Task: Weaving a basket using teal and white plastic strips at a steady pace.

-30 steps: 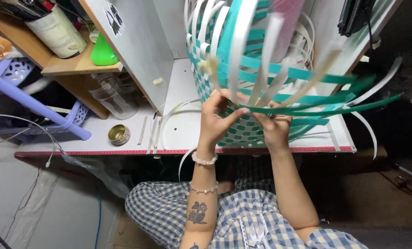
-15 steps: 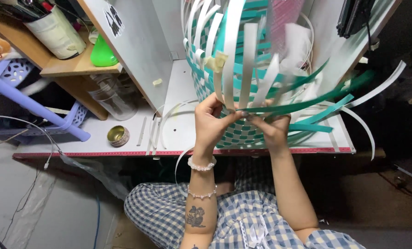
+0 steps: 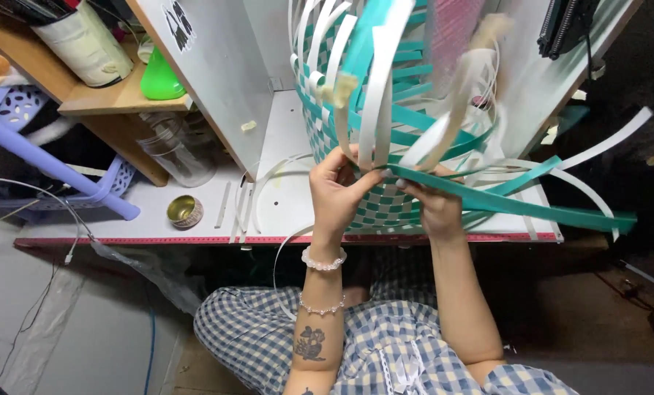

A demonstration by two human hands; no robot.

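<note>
A purple stool stood far to the left of the basket, with a clear jar and a small round tin between them, the tin resting on the white surface. The half-woven basket of teal and white strips sat on that surface, loose strip ends rising from its rim. The left hand was closed against the basket's near wall, thumb and fingers pinched on a white strip at the weave. Just right of it, the right hand was clamped on a teal strip, which ran out from the basket to the right. Beaded bracelets circled the left wrist below the basket.
</note>
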